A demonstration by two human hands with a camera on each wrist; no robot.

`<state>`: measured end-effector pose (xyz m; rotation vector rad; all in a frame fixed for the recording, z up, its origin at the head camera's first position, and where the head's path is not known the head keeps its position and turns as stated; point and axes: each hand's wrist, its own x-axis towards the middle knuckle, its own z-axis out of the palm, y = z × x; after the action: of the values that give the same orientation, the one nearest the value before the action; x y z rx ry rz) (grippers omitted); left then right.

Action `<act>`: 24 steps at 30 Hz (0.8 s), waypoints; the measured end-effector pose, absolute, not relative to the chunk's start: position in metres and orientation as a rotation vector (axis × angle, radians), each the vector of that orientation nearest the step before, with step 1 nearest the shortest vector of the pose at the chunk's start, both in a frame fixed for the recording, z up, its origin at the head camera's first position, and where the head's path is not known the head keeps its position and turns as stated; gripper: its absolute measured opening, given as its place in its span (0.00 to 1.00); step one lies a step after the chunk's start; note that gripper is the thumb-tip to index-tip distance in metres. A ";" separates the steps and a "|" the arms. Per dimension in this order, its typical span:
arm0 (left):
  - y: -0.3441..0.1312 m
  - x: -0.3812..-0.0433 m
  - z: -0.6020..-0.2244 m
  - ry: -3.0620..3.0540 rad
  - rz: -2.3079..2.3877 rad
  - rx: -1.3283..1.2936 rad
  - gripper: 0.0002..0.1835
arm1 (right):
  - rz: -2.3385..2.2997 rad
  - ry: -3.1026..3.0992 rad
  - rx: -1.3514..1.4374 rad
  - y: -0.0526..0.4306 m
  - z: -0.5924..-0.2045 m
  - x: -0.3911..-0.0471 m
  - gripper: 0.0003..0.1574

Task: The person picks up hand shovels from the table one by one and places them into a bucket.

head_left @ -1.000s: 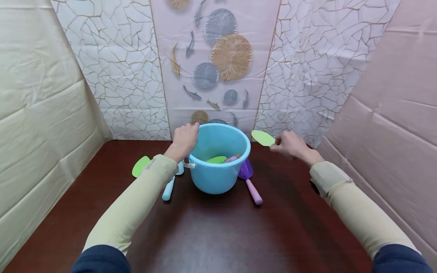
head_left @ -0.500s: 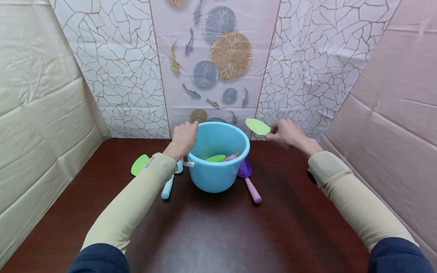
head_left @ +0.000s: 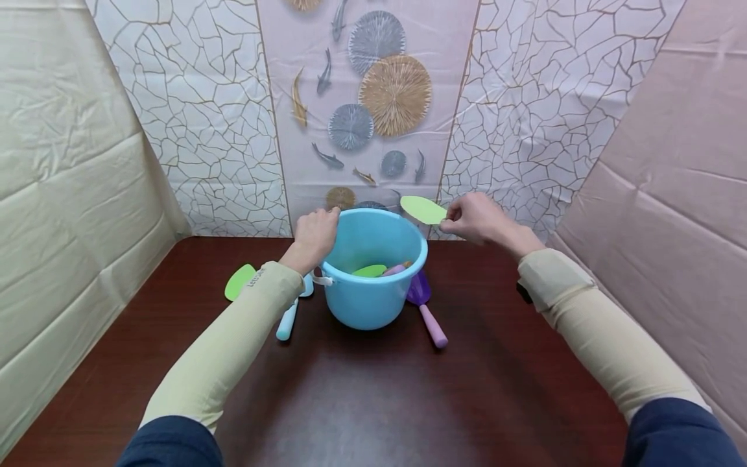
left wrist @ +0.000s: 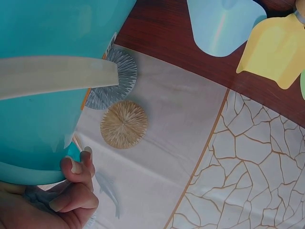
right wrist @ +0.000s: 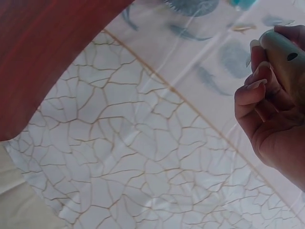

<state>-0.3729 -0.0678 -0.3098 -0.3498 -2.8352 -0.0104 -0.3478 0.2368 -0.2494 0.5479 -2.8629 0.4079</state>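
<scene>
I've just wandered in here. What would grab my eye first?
Probably the big blue bucket on the dark red-brown table, its left side gripped by the left hand. Next comes the pale green tool, which the right hand holds up near the bucket's right edge. Behind them, a large golden disc is printed on the backdrop.

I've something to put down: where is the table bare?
Bare: the table on the near side of the blue bucket, and right of the purple scoop. Crowded: left of the bucket, with light-blue tool and green blade.
</scene>
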 end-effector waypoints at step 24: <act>-0.068 -0.374 -0.311 -2.818 -0.012 -0.356 0.17 | 0.366 -2.851 0.814 0.185 -0.244 -0.347 0.07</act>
<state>-0.3738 -0.0678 -0.3110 -0.3556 -2.8175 -0.0115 -0.3469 0.1855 -0.2438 0.8136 -2.8506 0.3662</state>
